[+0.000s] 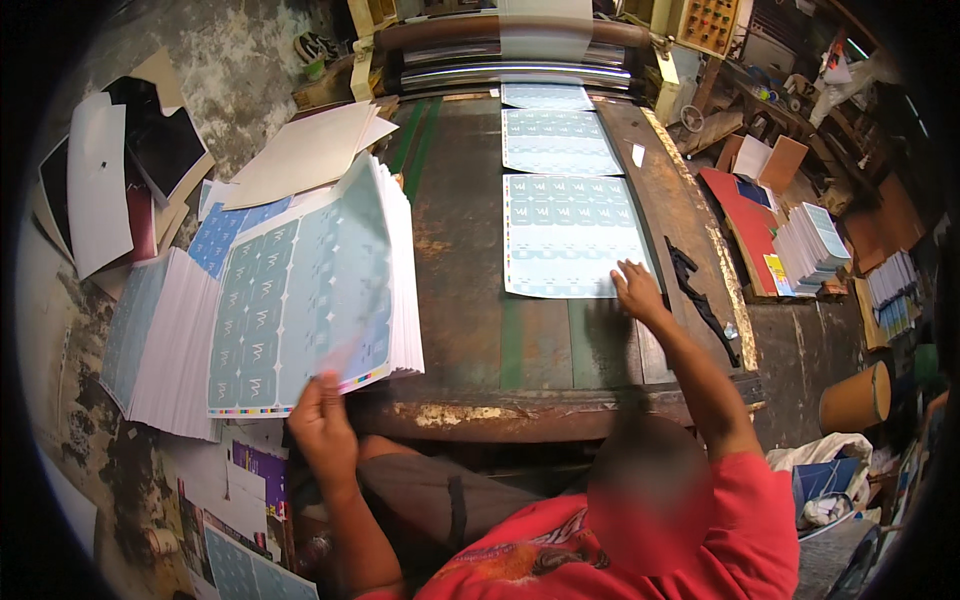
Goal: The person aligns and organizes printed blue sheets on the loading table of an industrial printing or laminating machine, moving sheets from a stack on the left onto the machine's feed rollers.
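On the left, my left hand [322,412] pinches the lower edge of a pale blue-green printed sheet [300,290], whose right side curls up off a thick stack of paper [402,270]. Another printed sheet [575,235] lies flat on the dark feed table [450,330] at the centre. Over its lower right corner is my right hand [638,290], fingers apart; whether they touch the paper I cannot tell. Beyond it, a second printed sheet [558,142] lies in line toward the metal rollers [515,78] of a machine.
A second fanned paper stack [172,340] stands far left, with loose boards [300,155] behind. A black strap-like object [700,300] lies along the table's right side. Farther right are a bundle of printed sheets [812,245] and a brown bin [855,397].
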Demonstrator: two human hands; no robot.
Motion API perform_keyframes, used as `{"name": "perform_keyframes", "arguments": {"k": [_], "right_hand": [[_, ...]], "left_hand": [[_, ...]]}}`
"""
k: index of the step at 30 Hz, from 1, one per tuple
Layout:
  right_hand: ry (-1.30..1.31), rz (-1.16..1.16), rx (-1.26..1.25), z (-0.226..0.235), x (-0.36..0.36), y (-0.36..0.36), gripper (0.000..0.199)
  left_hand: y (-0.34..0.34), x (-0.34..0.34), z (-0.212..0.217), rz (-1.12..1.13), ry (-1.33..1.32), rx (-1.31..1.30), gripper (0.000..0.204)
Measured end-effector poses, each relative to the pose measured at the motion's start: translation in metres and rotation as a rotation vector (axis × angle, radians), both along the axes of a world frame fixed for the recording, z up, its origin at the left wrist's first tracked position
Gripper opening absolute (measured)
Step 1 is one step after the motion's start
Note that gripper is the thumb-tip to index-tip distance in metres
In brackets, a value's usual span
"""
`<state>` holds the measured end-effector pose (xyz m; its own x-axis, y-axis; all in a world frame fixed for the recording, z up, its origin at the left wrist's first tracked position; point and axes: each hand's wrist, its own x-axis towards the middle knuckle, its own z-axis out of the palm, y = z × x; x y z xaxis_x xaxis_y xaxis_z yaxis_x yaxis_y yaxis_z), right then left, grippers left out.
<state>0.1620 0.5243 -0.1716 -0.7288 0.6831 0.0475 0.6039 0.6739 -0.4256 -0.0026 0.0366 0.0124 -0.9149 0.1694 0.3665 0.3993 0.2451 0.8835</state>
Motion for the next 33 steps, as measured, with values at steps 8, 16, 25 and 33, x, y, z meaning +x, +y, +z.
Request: {"name": "perform_keyframes", "arguments": {"k": [8, 16, 25, 33], "right_hand": [[0.726, 0.527, -1.529, 0.126, -0.002, -0.187, 0.068], [0.788, -0.154, -1.767, 0.062, 0.032, -0.209, 0.032], [0.771, -0.430, -1.797, -0.016, 0.088, -0.230, 0.040], [0.828, -0.438, -1.759, -0.011, 0.052, -0.192, 0.051]], "left_hand": [[0.026, 0.027, 0.032, -0.592, 0.448, -0.208, 0.028], [0.032, 0.019, 0.035, -0.360, 0.556, -0.483, 0.060], [0.017, 0.003, 0.008, -0.150, 0.484, -0.564, 0.034], [0.010, 0.000, 0.013, -0.170, 0.083, -0.320, 0.032]]}}
